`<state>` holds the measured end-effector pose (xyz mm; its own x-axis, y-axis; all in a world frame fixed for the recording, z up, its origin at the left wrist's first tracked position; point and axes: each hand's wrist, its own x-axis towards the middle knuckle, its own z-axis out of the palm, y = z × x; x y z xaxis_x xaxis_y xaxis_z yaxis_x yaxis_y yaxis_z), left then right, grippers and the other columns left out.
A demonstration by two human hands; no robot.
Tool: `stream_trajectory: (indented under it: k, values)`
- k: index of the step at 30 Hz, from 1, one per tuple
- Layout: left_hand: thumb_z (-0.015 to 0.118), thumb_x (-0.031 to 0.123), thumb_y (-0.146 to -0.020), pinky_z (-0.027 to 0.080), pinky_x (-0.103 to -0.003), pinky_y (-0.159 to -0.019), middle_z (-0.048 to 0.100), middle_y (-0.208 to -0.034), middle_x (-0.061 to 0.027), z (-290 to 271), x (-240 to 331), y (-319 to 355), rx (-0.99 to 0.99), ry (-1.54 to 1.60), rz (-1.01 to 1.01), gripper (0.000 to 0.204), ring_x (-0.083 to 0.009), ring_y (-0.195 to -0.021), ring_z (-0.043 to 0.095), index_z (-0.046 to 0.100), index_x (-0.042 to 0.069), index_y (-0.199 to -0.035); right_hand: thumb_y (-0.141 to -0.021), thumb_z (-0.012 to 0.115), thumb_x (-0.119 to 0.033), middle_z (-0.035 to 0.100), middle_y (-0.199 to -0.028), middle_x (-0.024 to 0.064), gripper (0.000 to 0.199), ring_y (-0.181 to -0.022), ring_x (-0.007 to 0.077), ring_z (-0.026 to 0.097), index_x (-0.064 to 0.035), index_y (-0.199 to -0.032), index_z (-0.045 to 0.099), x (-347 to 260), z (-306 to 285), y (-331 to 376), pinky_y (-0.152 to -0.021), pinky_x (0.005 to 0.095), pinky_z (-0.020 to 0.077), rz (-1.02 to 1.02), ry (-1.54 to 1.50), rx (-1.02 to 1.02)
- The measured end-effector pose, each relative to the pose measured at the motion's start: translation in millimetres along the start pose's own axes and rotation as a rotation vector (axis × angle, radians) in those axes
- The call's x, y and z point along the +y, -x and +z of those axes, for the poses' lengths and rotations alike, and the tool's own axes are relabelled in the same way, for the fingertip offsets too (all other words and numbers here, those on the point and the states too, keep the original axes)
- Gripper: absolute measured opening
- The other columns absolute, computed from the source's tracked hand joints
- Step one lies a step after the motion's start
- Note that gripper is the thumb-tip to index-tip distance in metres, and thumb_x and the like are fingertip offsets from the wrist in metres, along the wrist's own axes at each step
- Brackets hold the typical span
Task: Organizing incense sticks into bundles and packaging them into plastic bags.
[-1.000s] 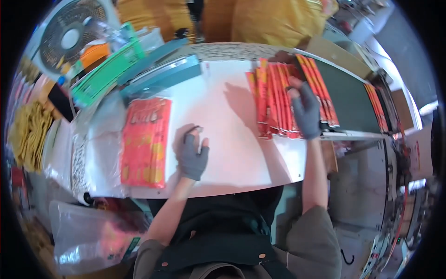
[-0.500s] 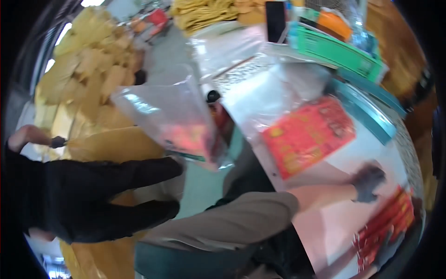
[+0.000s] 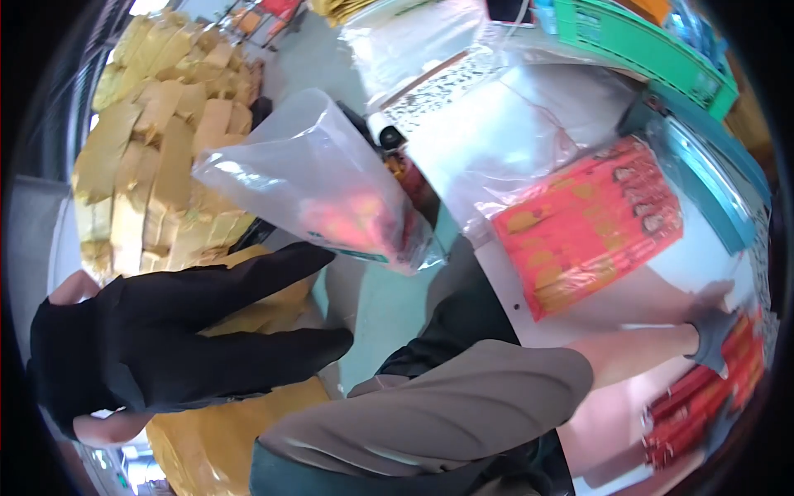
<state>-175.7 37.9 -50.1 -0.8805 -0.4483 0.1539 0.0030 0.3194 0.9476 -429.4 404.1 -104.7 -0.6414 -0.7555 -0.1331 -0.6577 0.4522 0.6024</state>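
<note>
My left hand (image 3: 713, 337), in a grey glove, reaches to the upper end of a bundle of narrow red packets (image 3: 699, 397) at the right edge of the table. Its fingers are apart and it touches or almost touches the bundle. On the bundle's near side my right hand (image 3: 721, 430), also grey-gloved, grips the packets; the dark rim hides much of it. A clear plastic bag (image 3: 562, 124) lies left of the hands, with flat red printed packs (image 3: 591, 223) inside its lower part.
A teal bar-shaped device (image 3: 707, 178) stands beyond the red packs, near a green crate (image 3: 645, 50). Another clear bag (image 3: 331, 182) with red contents hangs at the table's left side. A person in black (image 3: 182, 339) bends near stacked yellow-wrapped parcels (image 3: 165, 157).
My left hand has moved right, onto the bundle's upper end. The head view has shifted, and the person in black no longer shows a hand on the yellow parcel.
</note>
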Motion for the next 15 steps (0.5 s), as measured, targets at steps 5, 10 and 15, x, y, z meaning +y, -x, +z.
stream_trajectory:
  k: [5, 10, 15]
  values:
    - [0.077, 0.037, -0.065, 0.047, -0.035, -0.085, 0.057, -0.111, -0.0185, -73, -12, 27, -0.451, 0.773, 0.177, 0.069, -0.0271, -0.103, 0.056, 0.051, -0.001, -0.115, -0.095, 0.041, -0.029, 0.049, -0.12, 0.0159, 0.045, -0.109, 0.0243, 0.048, -0.0003, -0.13, 0.039, -177, -152, -21, -0.093, 0.0336, 0.0393, 0.338, -1.492, 0.16]
    - [0.072, 0.026, -0.077, 0.041, -0.032, -0.097, 0.053, -0.119, -0.0096, -156, 21, 190, -0.39, 0.806, -0.365, 0.065, -0.0166, -0.109, 0.052, 0.041, 0.001, -0.128, -0.089, 0.057, -0.027, 0.054, -0.105, 0.0099, 0.054, -0.092, 0.0155, 0.051, 0.0047, -0.128, 0.037, -305, -336, 104, -0.08, 0.0323, 0.045, 0.401, -1.956, -0.047]
    - [0.073, 0.031, -0.074, 0.036, -0.034, -0.1, 0.047, -0.127, -0.0136, -194, 51, 272, -0.513, 0.626, -0.398, 0.073, -0.0215, -0.118, 0.046, 0.038, 0.0, -0.131, -0.077, 0.072, -0.038, 0.04, -0.133, 0.0112, 0.089, -0.122, 0.0191, 0.039, -0.0025, -0.14, 0.021, -345, -360, 205, -0.1, 0.0351, 0.0344, 0.053, -2.419, -0.214]
